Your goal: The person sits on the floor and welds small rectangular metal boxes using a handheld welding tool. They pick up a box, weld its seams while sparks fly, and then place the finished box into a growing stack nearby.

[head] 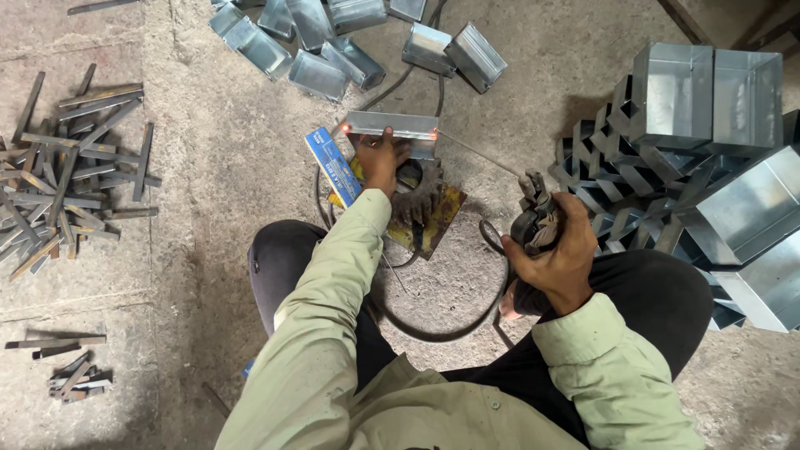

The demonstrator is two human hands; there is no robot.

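Overhead, the biggest mass is the stack of shiny sheet-metal boxes (725, 167) at the person's right, piled on the concrete floor (225, 175). Next comes the heap of flat steel strips (67, 175) well apart on the left, and a scatter of small metal channels (350, 42) at the top. Between the knees sits a rusty gear (421, 196) on a yellowed plate (442, 218), with a blue packet (333, 165) just beside it. The left hand (382, 158) presses down on a small metal channel piece (392, 125) lying above the gear; two orange spots glow at its ends. The right hand (560, 250) is clenched around a welding electrode holder (535, 218), whose thin rod (479, 152) reaches toward the piece.
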